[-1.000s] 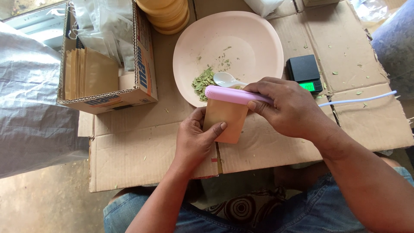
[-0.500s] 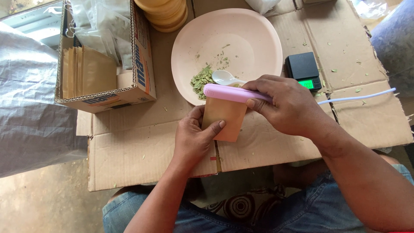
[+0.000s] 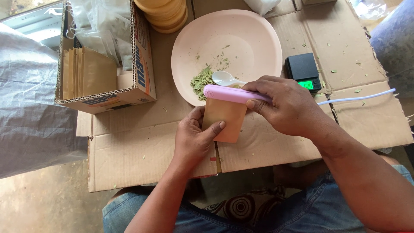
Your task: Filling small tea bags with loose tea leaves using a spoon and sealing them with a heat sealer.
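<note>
At the centre of the frame the small brown paper pouch [image 3: 224, 121] stands held upright over the flattened cardboard sheet [image 3: 142, 151], its mouth toward the top of the frame and its closed bottom toward the lower edge. The left hand [image 3: 196, 138] grips it from the lower left, thumb laid across the front face and fingers behind, so the pouch is pinched between them. The right hand [image 3: 286, 108] comes in from the right and is closed around the pink bar-shaped sealing tool [image 3: 230, 93], pressing it down over the pouch's top edge. The tool's long axis runs left to right, slightly downward toward the right, and lies across the pouch's mouth at a right angle to the pouch's own up-and-down axis; its free end overhangs the pouch's left corner. A thin pale cable [image 3: 358, 97] leads off to the right edge, apparently from the tool, though the hand hides the join. Both hands touch the work; the left is nearer the pouch body, the right nearer its mouth. Whether the mouth sits fully inside the tool cannot be told from this angle. Just beyond the tool, a pink plate [image 3: 241, 39] bears dried green leaves [image 3: 200, 80] and a white spoon [image 3: 226, 79]. A small black scale [image 3: 302, 70] sits at its right, and a cardboard box [image 3: 142, 56] of spare pouches occupies the upper left.
</note>
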